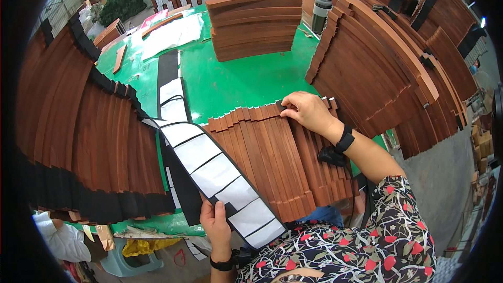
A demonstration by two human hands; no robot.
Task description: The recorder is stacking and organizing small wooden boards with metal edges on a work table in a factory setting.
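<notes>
My left hand (216,224) pinches the lower part of a long black strip (201,158) lined with white rectangular backing pieces. The strip curves up and away to the left, and a dark part hangs beneath it. In front of me, brown wooden boards (257,162) stand packed side by side in a row, with stepped ends. My right hand (306,111) is at the far end of this row, thumb and fingers closed on a small black piece (282,106) against a board's end. The fingers partly hide that piece.
Wooden boards with black ends (99,126) stand at the left. More boards (367,68) lean at the right, and a stack (254,26) sits at the back of the green table (246,84). A dark bottle (321,10) stands behind. White sheets (175,36) lie at back left.
</notes>
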